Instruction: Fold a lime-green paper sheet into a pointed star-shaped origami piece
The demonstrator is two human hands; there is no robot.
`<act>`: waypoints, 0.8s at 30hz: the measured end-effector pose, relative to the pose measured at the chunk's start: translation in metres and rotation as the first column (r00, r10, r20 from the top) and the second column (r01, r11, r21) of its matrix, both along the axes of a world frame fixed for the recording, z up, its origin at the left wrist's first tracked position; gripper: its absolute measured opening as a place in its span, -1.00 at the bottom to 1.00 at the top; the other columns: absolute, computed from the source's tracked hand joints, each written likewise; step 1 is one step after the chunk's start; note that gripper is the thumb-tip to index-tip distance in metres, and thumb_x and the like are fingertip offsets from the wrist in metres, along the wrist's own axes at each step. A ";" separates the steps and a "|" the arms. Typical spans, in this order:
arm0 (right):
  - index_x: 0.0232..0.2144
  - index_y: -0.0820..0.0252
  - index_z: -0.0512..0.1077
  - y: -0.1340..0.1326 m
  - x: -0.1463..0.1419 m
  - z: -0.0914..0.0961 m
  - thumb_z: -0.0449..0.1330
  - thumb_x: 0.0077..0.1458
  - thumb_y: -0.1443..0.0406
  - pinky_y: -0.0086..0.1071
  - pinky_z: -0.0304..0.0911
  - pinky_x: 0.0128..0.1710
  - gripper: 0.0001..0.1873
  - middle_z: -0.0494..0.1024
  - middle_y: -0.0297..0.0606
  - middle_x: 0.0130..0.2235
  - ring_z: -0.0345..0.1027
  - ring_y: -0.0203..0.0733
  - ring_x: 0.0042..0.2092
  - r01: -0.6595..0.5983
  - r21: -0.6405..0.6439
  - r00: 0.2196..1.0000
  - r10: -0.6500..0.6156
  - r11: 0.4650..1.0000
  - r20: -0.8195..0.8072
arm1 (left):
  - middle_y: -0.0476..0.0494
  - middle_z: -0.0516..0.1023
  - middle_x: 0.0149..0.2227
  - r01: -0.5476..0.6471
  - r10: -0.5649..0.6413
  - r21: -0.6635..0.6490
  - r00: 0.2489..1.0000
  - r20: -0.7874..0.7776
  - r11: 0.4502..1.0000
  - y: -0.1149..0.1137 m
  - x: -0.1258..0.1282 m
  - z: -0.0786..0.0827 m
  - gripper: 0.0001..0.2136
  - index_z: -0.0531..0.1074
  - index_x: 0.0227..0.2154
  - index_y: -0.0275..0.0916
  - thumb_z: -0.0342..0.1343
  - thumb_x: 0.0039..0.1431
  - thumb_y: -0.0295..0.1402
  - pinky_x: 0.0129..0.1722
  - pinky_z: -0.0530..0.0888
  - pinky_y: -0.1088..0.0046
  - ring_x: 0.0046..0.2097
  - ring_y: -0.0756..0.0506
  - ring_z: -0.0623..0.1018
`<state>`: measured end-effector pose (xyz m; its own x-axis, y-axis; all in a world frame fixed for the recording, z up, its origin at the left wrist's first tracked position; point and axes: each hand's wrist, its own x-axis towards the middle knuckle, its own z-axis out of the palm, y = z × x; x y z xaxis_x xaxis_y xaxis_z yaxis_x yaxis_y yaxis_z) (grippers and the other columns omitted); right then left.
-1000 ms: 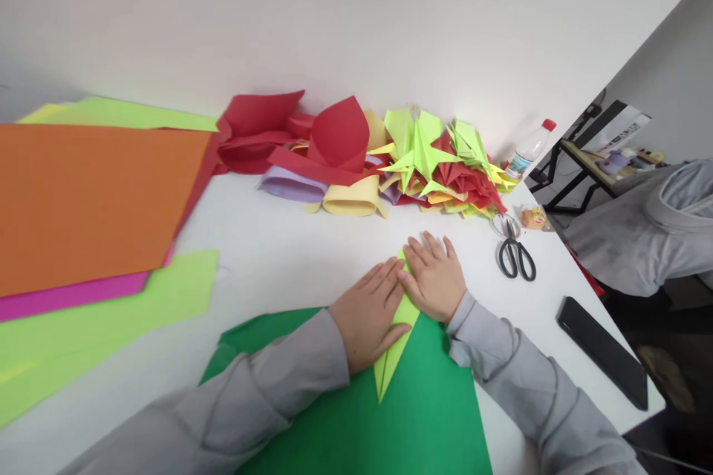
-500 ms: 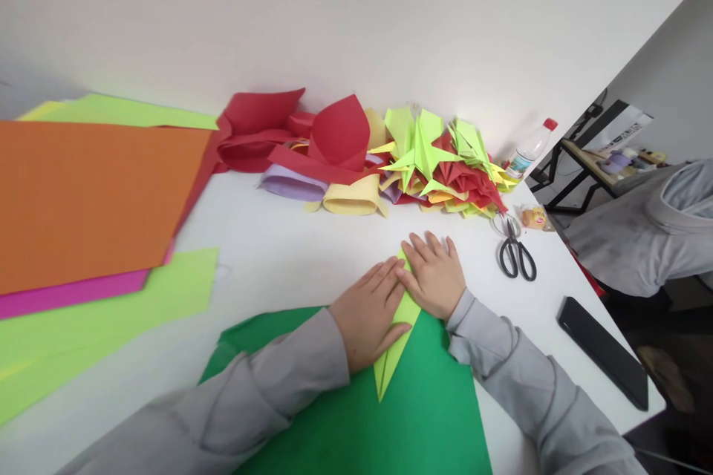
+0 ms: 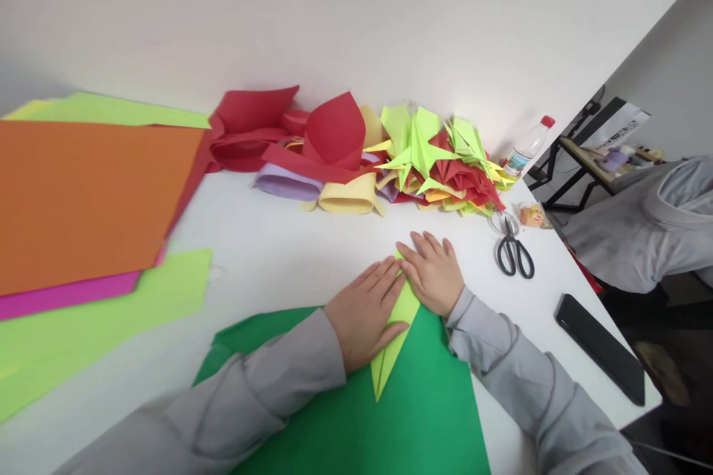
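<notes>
A narrow folded piece of lime-green paper (image 3: 405, 306) lies over a large dark green sheet (image 3: 415, 401), its pointed end toward me. My left hand (image 3: 365, 312) rests flat on its left side, fingers stretched out and thumb across the paper. At the far tip, my right hand (image 3: 435, 273) lies flat on the right edge with its fingers extended. The fingertips of the left hand meet the right hand's thumb near the top of the fold. Part of the lime-green paper is hidden under both hands.
Orange, magenta and lime sheets (image 3: 89, 208) are stacked at the left. Along the wall lie rolled red paper pieces (image 3: 334, 130) and folded lime-green paper shapes (image 3: 420, 152). Scissors (image 3: 515, 252), a bottle (image 3: 526, 148), a snack packet (image 3: 532, 215) and a black phone (image 3: 600, 349) are right. A person (image 3: 640, 223) is beyond.
My right hand has shifted slightly left at the far tip of the paper. Both hands stay pressed on it, and the whole view has drifted a little.
</notes>
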<state>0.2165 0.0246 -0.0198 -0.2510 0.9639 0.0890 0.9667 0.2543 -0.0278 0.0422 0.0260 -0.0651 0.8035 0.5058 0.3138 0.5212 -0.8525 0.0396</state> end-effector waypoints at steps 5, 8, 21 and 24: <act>0.23 -0.04 0.13 0.000 0.002 -0.001 -0.16 0.33 0.16 0.15 -0.11 0.20 -0.54 0.12 -0.22 0.30 -0.08 0.03 0.30 0.004 -0.026 1.000 -0.004 1.000 0.006 | -0.57 0.23 0.21 -0.007 0.008 0.057 1.000 -0.014 0.998 0.000 0.000 -0.001 -0.35 0.24 0.14 -0.57 -0.19 0.25 -0.02 0.23 0.13 0.07 0.28 -0.37 0.16; 0.25 -0.03 0.09 0.000 0.002 0.000 -0.18 0.32 0.15 0.20 -0.16 0.20 -0.52 0.08 -0.23 0.32 -0.11 0.05 0.31 -0.002 -0.044 1.000 0.003 0.999 0.026 | -0.59 0.21 0.22 -0.005 0.006 0.062 1.000 -0.014 0.998 -0.002 -0.001 0.001 -0.25 0.22 0.14 -0.60 -0.20 0.21 0.08 0.25 0.09 0.09 0.29 -0.37 0.14; 0.29 0.05 0.00 -0.018 0.011 0.006 -0.18 0.30 0.12 0.27 -0.25 0.22 -0.45 -0.05 -0.36 0.35 -0.24 0.12 0.34 -0.073 -0.115 0.995 0.080 0.991 0.061 | -0.60 0.17 0.24 -0.008 0.009 0.021 1.000 -0.019 1.000 -0.004 -0.001 0.003 -0.12 0.22 0.14 -0.58 -0.20 0.10 0.23 0.26 0.01 0.08 0.31 -0.38 0.07; 0.29 0.05 0.00 -0.026 0.013 0.007 -0.16 0.29 0.10 0.27 -0.26 0.22 -0.44 -0.06 -0.34 0.35 -0.23 0.13 0.34 -0.072 -0.126 0.995 0.080 0.989 0.056 | -0.60 0.16 0.24 -0.010 0.011 0.018 1.000 -0.026 1.000 -0.003 -0.001 0.003 -0.09 0.23 0.14 -0.59 -0.21 0.07 0.27 0.27 -0.01 0.10 0.31 -0.38 0.08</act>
<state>0.2297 -0.0012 -0.0125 -0.3253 0.9444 -0.0473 0.9455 0.3255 -0.0052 0.0407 0.0227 -0.0618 0.8061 0.5089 0.3021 0.5308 -0.8474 0.0114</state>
